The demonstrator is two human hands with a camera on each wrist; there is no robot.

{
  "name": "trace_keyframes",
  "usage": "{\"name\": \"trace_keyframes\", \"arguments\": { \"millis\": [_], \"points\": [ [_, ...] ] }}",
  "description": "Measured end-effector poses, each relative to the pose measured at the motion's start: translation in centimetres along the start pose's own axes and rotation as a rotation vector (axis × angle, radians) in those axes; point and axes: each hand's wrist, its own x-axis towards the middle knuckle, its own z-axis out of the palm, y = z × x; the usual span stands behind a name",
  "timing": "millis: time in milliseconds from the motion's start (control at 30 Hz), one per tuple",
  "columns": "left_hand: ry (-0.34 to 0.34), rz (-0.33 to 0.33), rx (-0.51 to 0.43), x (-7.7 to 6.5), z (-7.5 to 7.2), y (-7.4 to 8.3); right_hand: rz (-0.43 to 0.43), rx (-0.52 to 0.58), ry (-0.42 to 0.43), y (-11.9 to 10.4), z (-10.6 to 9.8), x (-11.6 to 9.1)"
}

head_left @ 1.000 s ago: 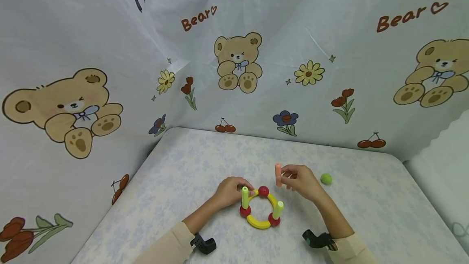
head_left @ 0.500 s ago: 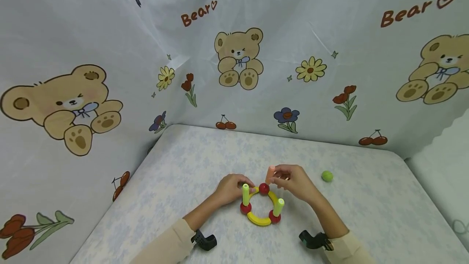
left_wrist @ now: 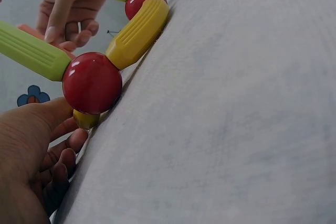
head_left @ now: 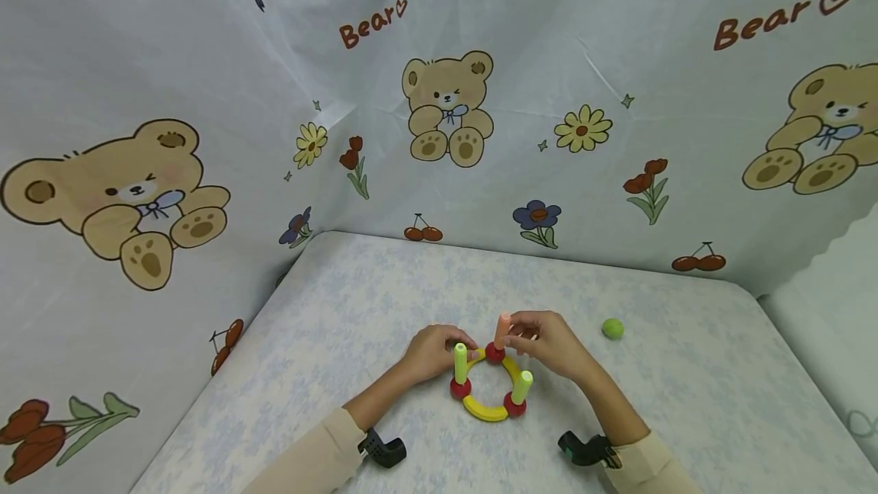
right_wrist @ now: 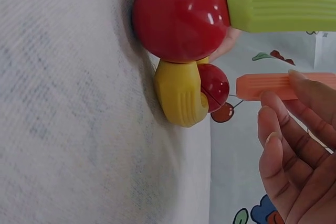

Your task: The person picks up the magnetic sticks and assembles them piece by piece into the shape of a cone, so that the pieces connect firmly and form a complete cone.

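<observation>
A ring of yellow curved rods and red balls lies on the table. Light green sticks stand up from the two nearer balls. At the ring's back left, my left hand pinches a yellow curved rod beside a ball. My right hand holds an orange stick between thumb and fingers, upright over the far red ball. A narrow gap shows between the stick's end and that ball in the right wrist view. My left fingertips are partly hidden behind the ring.
A small green ball lies on the table to the right of my right hand. The pale blue-white tablecloth reaches back to a hanging bear-print sheet. Black wrist cameras sit on both wrists.
My right hand has brought the orange stick left, from beside the ring to over the far red ball, and slightly down. The left hand keeps its hold on the ring.
</observation>
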Motion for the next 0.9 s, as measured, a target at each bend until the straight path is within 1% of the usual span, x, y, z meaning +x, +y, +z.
{"name": "trace_keyframes", "arguments": {
  "millis": [333, 567, 767, 900],
  "points": [
    [-0.002, 0.018, 0.014, 0.1, 0.0, -0.1, -0.007, 0.004, -0.009, 0.3, 0.1, 0.0],
    [-0.003, -0.005, 0.007, 0.1, 0.0, -0.2, -0.001, -0.022, -0.032, 0.3, -0.1, 0.1],
    [-0.005, -0.02, 0.002, 0.2, 0.1, -0.3, 0.034, -0.052, -0.041, 0.6, -1.0, 0.0],
    [-0.007, -0.019, 0.006, 0.1, 0.1, -0.3, 0.033, -0.071, -0.034, 1.0, -2.0, -0.2]
  ]
}}
